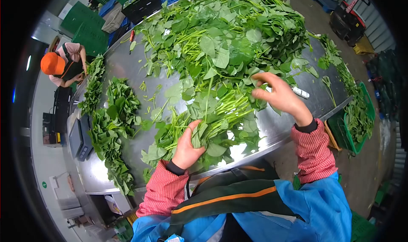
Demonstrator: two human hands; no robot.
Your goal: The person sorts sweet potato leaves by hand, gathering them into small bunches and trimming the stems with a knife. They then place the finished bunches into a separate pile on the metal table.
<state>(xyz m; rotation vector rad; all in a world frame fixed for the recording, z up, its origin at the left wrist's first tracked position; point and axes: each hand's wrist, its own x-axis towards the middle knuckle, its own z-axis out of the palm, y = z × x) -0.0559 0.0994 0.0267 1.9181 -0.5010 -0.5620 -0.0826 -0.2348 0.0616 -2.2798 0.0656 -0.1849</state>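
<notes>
The left hand point(187, 146) was nearest the camera. It was clenched around the bunch of greens point(221, 123) and gripped it at the leafy end. The pale stems fanned up and to the right from the grip. The bunch lay flat on the steel table point(127, 67), just inside the near rim.

The right hand point(282, 97) was raised just beyond the stem end of the bunch. Its thumb and fingers were closed on loose leaves point(254, 98) at the near edge of the large pile of greens point(221, 33). 1 white object point(301, 92) lay on the table just beside this hand; its type could not be determined.

To the left, laid-out greens point(111, 127) ran along the table, with a scale point(80, 138) at the table's left edge. To the right, a green basket point(363, 123) sat below the table edge, with greens draped over it.

Farthest away, a co-worker in an orange cap point(53, 63) stood at the far left end of the table, near stacked green crates point(87, 29).
</notes>
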